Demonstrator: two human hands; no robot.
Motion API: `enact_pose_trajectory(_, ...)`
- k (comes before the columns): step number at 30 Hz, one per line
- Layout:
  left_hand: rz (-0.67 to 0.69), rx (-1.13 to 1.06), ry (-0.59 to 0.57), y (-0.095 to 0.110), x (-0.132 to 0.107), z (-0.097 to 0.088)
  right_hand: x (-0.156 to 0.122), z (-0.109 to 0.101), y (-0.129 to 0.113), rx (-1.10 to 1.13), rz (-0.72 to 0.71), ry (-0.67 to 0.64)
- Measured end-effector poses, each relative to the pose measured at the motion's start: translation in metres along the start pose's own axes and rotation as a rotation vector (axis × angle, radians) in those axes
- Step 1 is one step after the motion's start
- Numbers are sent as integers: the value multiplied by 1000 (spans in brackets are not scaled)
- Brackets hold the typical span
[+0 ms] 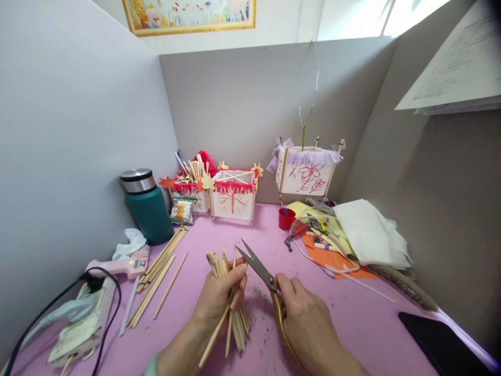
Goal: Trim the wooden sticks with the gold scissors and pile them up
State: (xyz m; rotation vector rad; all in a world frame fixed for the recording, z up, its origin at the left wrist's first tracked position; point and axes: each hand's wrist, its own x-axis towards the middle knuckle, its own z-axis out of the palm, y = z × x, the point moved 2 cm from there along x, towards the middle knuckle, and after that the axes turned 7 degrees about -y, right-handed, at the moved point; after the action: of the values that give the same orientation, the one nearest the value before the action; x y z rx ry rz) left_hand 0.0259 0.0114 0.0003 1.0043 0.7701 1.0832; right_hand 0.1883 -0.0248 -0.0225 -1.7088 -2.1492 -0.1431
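Observation:
A bundle of thin wooden sticks is gripped in my left hand, its ends poking out above and below the fingers. One stick slants apart from the rest toward the lower left. My right hand is closed around the gold handles of a pair of scissors. The dark blades are slightly parted and point up and left, with their tips near my left fingertips and the upper ends of the sticks. Whether the blades touch a stick, I cannot tell.
Loose sticks, a pink glue gun and a power strip lie left, near a green flask. Decorated paper lanterns stand behind. Right are a red cup, coloured paper, white sheets and a black phone-like slab.

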Motion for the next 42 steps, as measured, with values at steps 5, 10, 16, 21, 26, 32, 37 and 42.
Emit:
enact_pose_trajectory(5, 10, -3, 6, -1, 0, -2, 3, 0, 1, 38, -44, 10)
enact_pose_trajectory(10, 30, 31, 31, -2, 1, -3, 3, 3, 1, 30, -57, 20)
enact_pose_trajectory(16, 36, 46, 50, -3, -1, 1, 1, 4, 0, 1, -38, 31)
enact_pose_trajectory(21, 24, 44, 13, -2, -2, 4, 1, 2, -1, -3, -19, -9)
enact_pose_trajectory(26, 25, 48, 9, -2, -3, 5, 3, 1, -2, 23, 10, -40)
enact_pose_trajectory(32, 24, 21, 5, -4, -5, 6, 7, 2, -1, -12, 17, -2)
enact_pose_trajectory(37, 2, -34, -4, -4, -2, 6, 8, 1, 1, 55, 9, 10)
enact_pose_trajectory(42, -19, -140, -17, 0, 1, 4, 7, -3, 6, 217, 4, 53)
